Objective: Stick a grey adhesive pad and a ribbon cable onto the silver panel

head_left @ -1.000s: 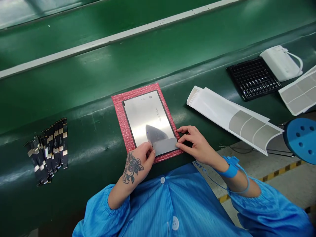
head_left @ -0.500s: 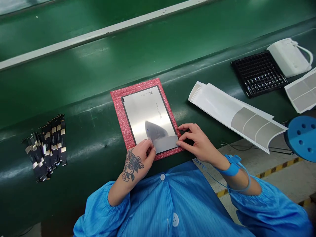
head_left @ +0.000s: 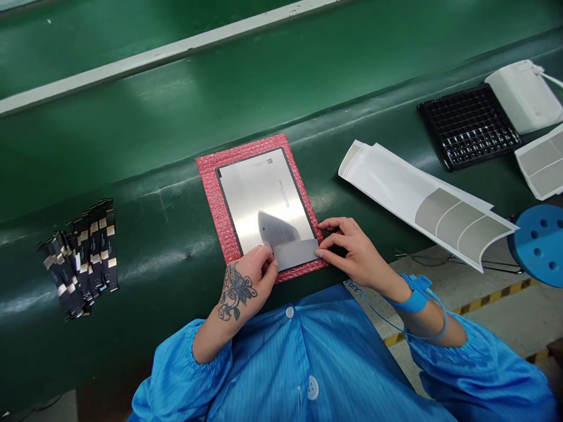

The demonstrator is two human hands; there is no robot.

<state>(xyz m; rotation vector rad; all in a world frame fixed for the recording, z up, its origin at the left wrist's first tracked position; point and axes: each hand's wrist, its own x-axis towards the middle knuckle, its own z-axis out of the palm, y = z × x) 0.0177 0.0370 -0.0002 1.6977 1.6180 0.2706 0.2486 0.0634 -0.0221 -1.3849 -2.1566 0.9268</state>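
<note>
A silvery display panel (head_left: 257, 196) with a dark border lies on a pink bubble-wrap sheet (head_left: 213, 205). Across the panel's near edge is a grey, film-like strip (head_left: 295, 257), and each of my hands pinches one end of it. My left hand (head_left: 250, 271) closes on the left end; its fingertips are partly hidden behind the knuckles. At the other end, my right hand (head_left: 349, 249) grips the strip between thumb and index finger, its other fingers bent beside the panel's right edge. I cannot tell how much of the strip touches the panel.
Several dark flex cables (head_left: 85, 258) lie fanned out on the green bench mat (head_left: 158, 293) at left. To the right are curled white sheets with grey patches (head_left: 409, 193), a black gridded tray (head_left: 470, 126), a white device (head_left: 525, 97) and a blue round stool (head_left: 539, 245).
The view has shifted slightly. Both hands keep their pinch on the strip at nearly the same place, and its upper edge looks a little more bowed.
</note>
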